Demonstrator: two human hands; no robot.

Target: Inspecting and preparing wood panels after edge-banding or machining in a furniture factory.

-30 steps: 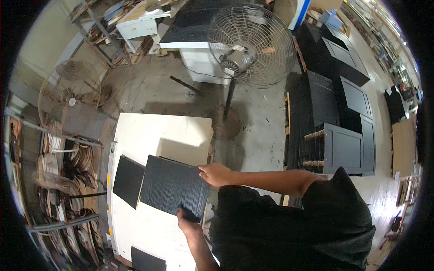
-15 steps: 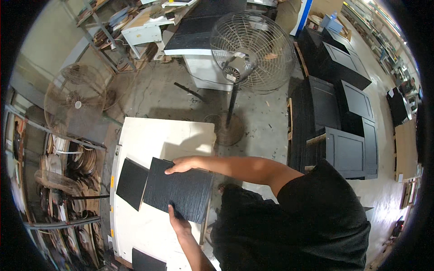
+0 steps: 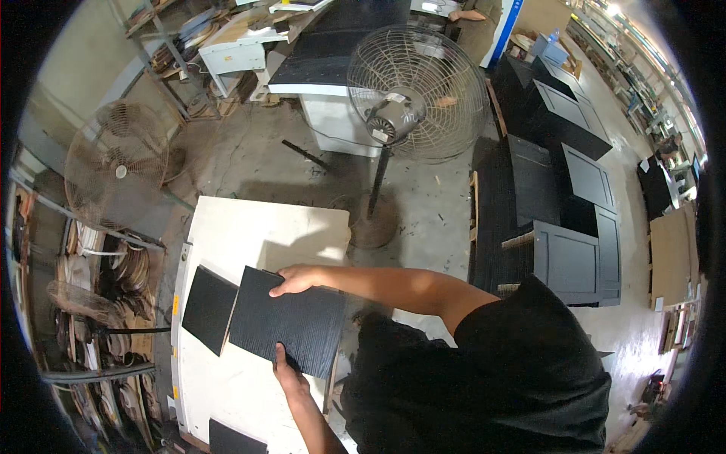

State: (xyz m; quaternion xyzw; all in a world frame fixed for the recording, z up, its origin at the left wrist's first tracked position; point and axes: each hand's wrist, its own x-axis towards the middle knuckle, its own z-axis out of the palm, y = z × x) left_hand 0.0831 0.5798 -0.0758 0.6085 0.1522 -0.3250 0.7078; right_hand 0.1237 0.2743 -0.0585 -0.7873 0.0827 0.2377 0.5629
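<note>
Both hands hold a square black panel [image 3: 291, 321] with a fine wood-grain texture, over a white-topped table. My right hand [image 3: 299, 280] grips its far edge, thumb on the top face and the other fingers hidden. At the near edge, my left hand [image 3: 291, 374] has its thumb laid on the face, the remaining fingers out of sight underneath. Whether the panel rests on the table or is slightly raised, I cannot tell. Beside it on the left lies a smaller black panel [image 3: 208, 309]. Another black piece [image 3: 236, 439] is partly visible at the table's near end.
The white tabletop [image 3: 265, 227] lies beneath. A large caged pedestal fan [image 3: 397, 117] stands beyond it; another fan [image 3: 121, 172] is at left, near racks of offcuts [image 3: 125, 265]. Dark cabinet doors [image 3: 567, 261] are stacked at right. Another person's forearm [image 3: 470, 14] shows at the back.
My view has shifted slightly, moving the scene a little leftward. Both hands keep their hold on the panel, which stays in nearly the same place over the table. Another person's forearm has appeared at the back.
</note>
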